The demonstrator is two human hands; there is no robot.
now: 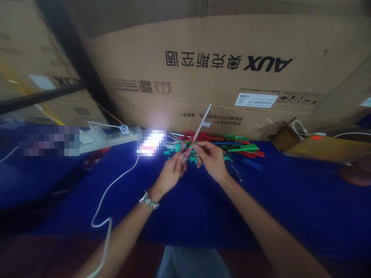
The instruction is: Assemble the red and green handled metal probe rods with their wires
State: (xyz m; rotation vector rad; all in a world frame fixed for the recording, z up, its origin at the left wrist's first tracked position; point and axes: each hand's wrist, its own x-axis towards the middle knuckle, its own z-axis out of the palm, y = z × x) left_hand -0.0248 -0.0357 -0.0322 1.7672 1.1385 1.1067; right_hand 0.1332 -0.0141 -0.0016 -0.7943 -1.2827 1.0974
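A thin silver rod [203, 121] slants up and to the right between my hands, with thin red and white cords looped about its lower part. My left hand [171, 170] is closed on the rod's lower end and the cords. My right hand [213, 159] pinches the rod a little higher, beside a small green piece partly hidden by the fingers. Behind both hands lies a pile of red and green flat strips [243, 147], with several more silver rods and teal bits at its left. A blue strip [251, 163] lies at the pile's right.
A lit phone-like screen [150, 143], blurred out, stands left of the pile. Its white cable [101, 208] runs down past my left forearm. A large cardboard box [203, 88] rises behind the blue table cover [197, 220]. A yellowish box [321, 148] sits at right.
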